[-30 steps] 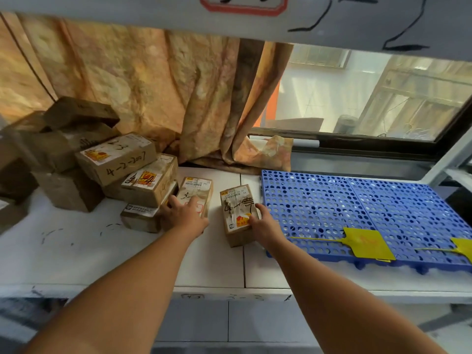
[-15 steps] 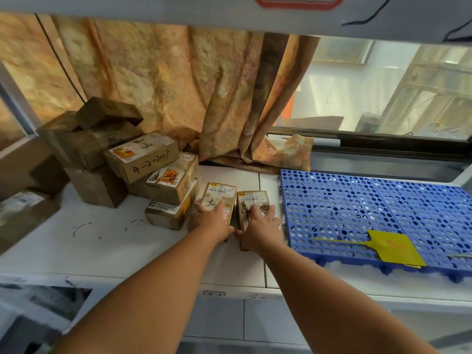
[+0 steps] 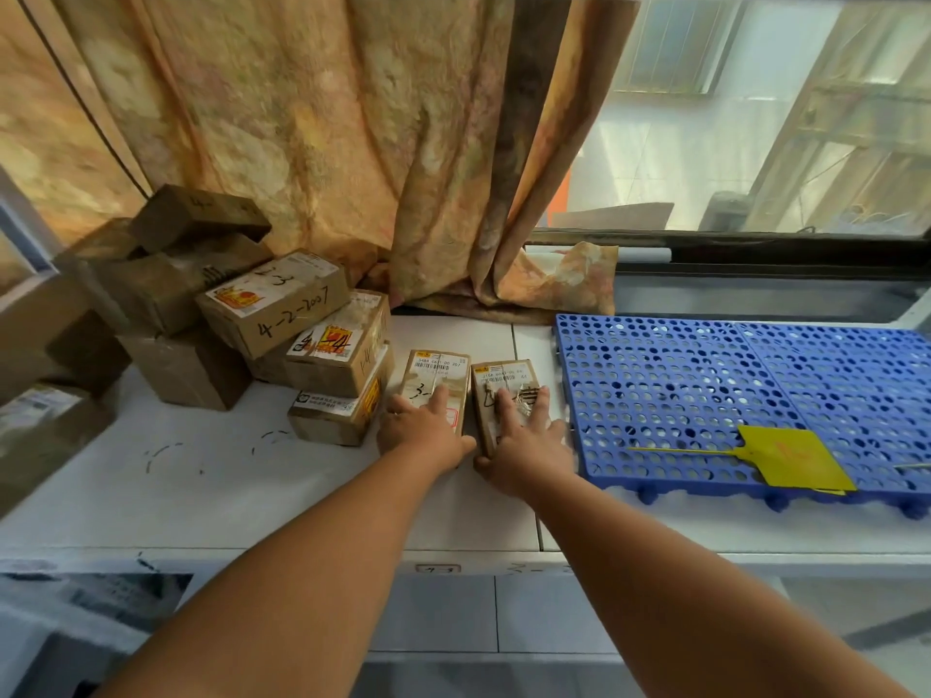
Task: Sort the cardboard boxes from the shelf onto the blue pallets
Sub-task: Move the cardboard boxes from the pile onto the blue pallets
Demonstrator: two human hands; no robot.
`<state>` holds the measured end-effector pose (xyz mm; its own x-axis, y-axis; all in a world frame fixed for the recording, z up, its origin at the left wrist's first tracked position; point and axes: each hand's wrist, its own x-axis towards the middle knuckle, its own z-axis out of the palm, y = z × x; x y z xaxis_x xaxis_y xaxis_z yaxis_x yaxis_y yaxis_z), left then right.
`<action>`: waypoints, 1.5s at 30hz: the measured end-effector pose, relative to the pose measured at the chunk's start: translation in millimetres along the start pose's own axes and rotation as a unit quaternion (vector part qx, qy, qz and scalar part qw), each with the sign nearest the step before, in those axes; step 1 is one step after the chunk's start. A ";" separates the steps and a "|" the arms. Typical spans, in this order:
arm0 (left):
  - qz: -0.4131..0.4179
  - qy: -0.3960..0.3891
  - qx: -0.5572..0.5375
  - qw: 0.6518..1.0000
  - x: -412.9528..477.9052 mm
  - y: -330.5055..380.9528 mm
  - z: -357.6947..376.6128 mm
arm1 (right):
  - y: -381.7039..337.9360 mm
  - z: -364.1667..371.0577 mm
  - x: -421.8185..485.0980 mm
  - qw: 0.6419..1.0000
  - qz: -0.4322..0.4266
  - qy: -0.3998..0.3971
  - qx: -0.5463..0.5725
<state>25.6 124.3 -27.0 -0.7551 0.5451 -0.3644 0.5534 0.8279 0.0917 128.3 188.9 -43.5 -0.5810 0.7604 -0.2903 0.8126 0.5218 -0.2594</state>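
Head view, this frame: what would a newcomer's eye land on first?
Probably the blue pallet at right on the white shelf, bare but for a yellow tag near its front edge. Next, the left hand and right hand lying flat on two small boxes side by side, just left of the pallet. A jumbled box pile sits far left, before the curtain.

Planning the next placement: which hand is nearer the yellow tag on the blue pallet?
Right. The right hand lies on a small box beside the blue pallet, left of the yellow tag. The left hand lies on the neighbouring box, farther left.
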 end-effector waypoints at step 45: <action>0.108 0.040 -0.201 0.973 -58.3 293.4 -13.8 | 258.2 -134.5 13.1 0.975 0.102 0.186 0.070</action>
<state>227.1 337.2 34.0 -0.6706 0.7071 -0.2242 0.5324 0.6692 0.5184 336.6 385.6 9.6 -0.3295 0.9442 -0.0013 0.8806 0.3068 -0.3611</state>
